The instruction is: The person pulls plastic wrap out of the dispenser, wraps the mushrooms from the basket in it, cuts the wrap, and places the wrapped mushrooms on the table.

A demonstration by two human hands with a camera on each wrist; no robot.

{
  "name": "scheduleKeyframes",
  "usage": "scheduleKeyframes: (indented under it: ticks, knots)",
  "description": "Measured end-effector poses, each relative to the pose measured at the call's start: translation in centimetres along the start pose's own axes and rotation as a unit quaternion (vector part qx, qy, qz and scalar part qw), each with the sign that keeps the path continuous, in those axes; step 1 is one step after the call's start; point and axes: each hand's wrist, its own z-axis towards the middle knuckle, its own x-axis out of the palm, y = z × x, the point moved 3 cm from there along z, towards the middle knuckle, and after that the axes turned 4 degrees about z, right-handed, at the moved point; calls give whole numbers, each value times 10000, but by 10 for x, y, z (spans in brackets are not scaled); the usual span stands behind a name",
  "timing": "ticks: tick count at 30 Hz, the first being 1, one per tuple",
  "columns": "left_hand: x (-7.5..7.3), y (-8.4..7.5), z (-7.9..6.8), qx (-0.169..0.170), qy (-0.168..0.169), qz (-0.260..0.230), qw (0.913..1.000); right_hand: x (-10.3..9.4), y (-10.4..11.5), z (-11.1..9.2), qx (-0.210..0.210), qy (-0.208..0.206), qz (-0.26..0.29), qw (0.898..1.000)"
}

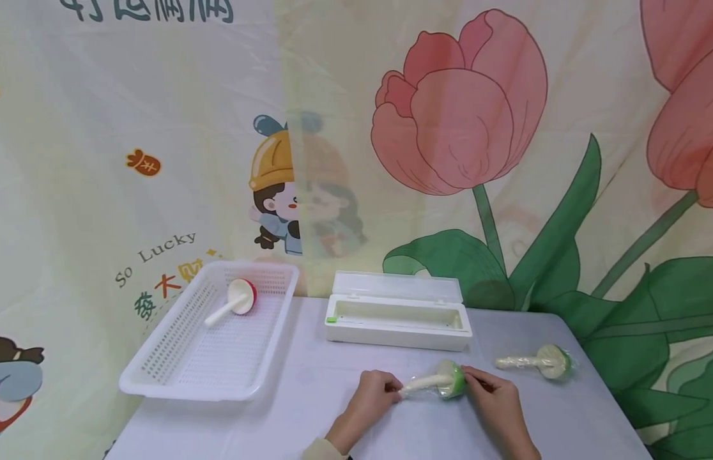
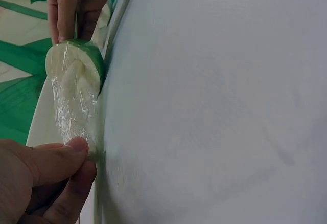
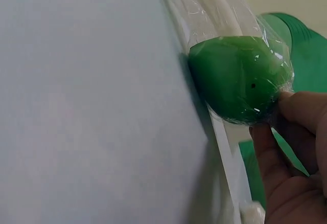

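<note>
A mushroom-shaped thing [image 1: 445,379] in clear plastic wrap, with a green rounded head and a white handle, lies sideways between the two hands. My left hand [image 1: 369,397] pinches the handle end through the wrap, thumb against index finger in the left wrist view. At the green head [image 3: 237,78], my right hand [image 1: 499,404] pinches the wrap between thumb and fingers. Another wrapped mushroom-shaped thing [image 1: 549,362], also green and white, lies on the table to the right. An unwrapped one [image 1: 241,297] with a red back rests in the white basket [image 1: 186,391].
Behind the hands stands a long white box [image 1: 393,337] with its clear lid [image 1: 397,285] raised and a green latch on its front left. The basket is to the left on the white-covered table [image 1: 310,377]. A printed cloth [image 1: 333,83] hangs behind.
</note>
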Motion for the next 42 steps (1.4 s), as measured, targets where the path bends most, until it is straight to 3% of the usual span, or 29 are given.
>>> scheduleKeyframes:
  ticks: [7, 13, 16, 21, 29, 38, 42]
  knots:
    - [26, -18, 14, 399, 163, 102, 9990, -28, -14, 2, -109, -577, 39, 9983]
    - [47, -33, 24, 562, 232, 167, 9980, -55, -28, 0, -172, -767, 111, 9968]
    - [59, -42, 29, 737, 365, 223, 9964, -72, -35, 0, 8, -826, -17, 9966]
    - [80, -56, 35, 921, 584, 192, 9938, -98, -45, -1, 650, -797, -82, 9947]
    - [96, -73, 41, 656, 330, 470, 9962, -124, -60, -2, 1698, -487, 62, 9843]
    - [106, -85, 51, 568, 667, -58, 9961, -145, -66, 10, 1721, -294, -253, 9843]
    - [112, -89, 53, 371, 845, -347, 9951, -155, -73, 15, 1992, -248, -446, 9786]
